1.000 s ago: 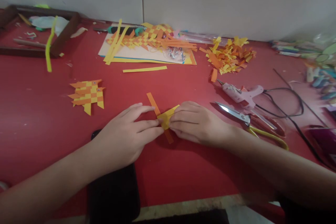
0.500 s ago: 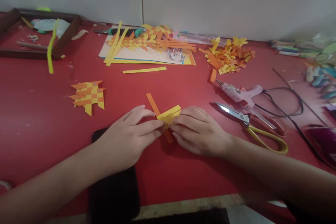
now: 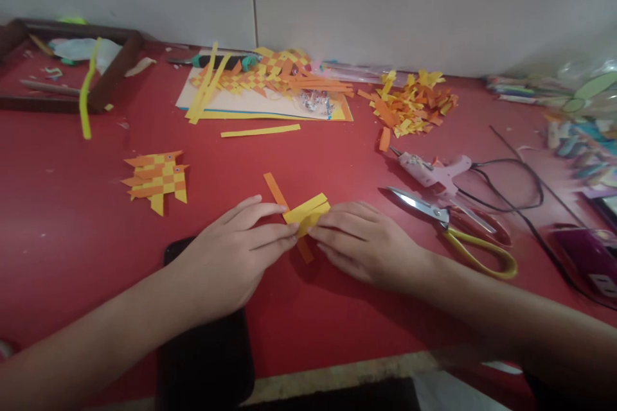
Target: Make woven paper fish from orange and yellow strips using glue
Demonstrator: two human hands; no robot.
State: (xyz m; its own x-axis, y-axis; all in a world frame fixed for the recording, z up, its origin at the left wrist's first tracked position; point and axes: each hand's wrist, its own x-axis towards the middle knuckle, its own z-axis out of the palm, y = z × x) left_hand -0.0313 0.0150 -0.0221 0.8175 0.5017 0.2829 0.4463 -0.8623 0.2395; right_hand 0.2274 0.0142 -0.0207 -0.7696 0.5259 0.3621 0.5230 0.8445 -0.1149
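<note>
Yellow paper strips lie side by side across an orange paper strip, which sticks out above and below them. My left hand pinches the left end of the yellow strips with its fingertips. At their right end, my right hand is closed on the yellow paper, fingers bent together. The fingertips hide part of both ends. Off to the left lie woven orange and yellow paper fish with small eyes. Beyond my hands rests a loose yellow strip.
Scissors and a pink glue gun with a black cord lie right. Behind are a heap of paper scraps and paper sheets. A black phone sits under my left forearm; a brown frame stands far left.
The whole view has shifted slightly, so things sit a little further left. My hands keep nearly the same place, and slightly more of the yellow strips shows between my fingers.
</note>
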